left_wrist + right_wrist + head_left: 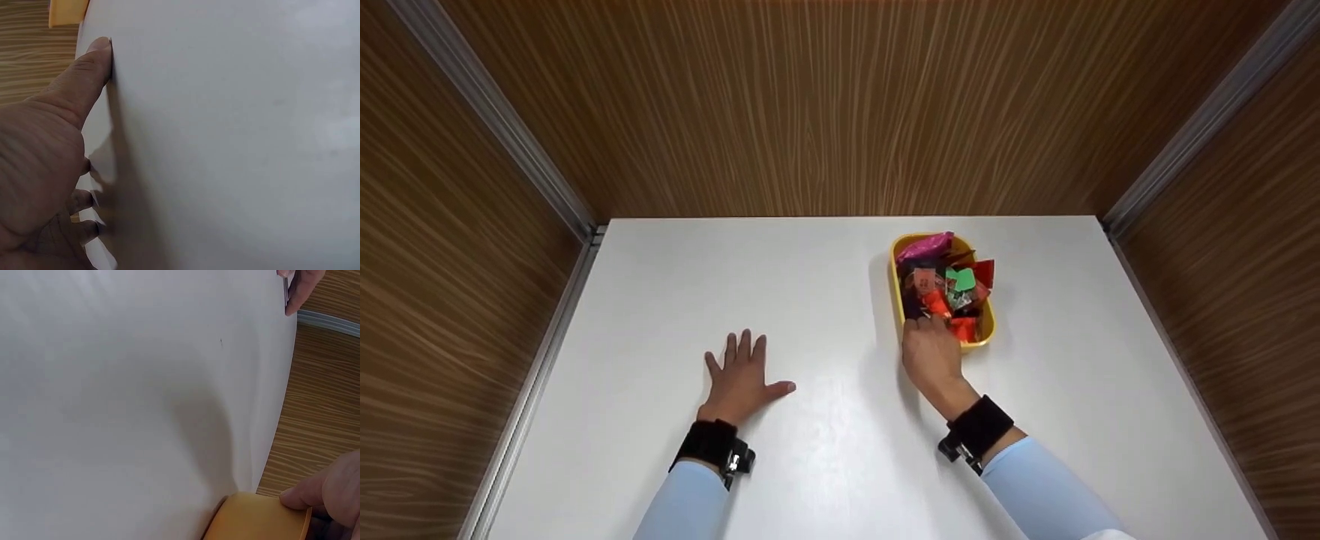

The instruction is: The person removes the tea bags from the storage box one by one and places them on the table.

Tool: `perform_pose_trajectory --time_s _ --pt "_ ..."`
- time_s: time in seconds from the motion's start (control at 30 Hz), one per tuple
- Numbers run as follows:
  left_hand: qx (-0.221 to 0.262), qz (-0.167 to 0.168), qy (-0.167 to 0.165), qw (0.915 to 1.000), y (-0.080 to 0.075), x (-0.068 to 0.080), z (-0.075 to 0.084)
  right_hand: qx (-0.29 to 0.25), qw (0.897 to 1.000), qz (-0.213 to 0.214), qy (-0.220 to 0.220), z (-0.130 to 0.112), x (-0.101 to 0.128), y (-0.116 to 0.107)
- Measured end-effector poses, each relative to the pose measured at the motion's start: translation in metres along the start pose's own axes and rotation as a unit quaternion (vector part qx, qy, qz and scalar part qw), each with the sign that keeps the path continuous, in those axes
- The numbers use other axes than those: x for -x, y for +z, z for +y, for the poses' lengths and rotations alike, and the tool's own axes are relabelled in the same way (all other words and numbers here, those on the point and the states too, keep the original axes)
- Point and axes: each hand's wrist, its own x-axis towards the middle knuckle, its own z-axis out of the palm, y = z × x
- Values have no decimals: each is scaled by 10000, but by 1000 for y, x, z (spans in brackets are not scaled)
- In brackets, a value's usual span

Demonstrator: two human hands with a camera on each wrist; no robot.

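A yellow tray (897,289) heaped with coloured wrapped snacks (949,285) stands on the white table (825,270), toward its far side and close to the wooden back wall (840,105).

The right hand (932,360) lies at the tray's near end, its forearm in a pale blue sleeve (1050,491) running back from the tray toward the person, with a black wrist strap (979,429) just behind the hand. The fingers reach forward over the tray's near rim and in among the packets. The right wrist view shows the thumb (315,495) pressed against the outside of the tray's yellow wall, so this hand pinches the near rim between thumb and fingers. Whether the fingertips also hold a packet cannot be told from the pictures.

The left hand (741,379) rests well apart from the tray, to its left and nearer the person. It lies palm down and flat on the table, fingers straight and slightly spread, pointing toward the back wall, with the thumb stretched out sideways toward the tray. The left wrist view confirms the thumb and fingertips touching the white surface; it holds nothing.
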Motion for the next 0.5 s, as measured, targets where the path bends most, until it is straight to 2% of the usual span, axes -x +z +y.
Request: perform_pose_trajectory --time_s 0.5 --pt "24 -24 -42 10000 -1 -3 -3 -195 9997 -129 -55 -5 4 -7"
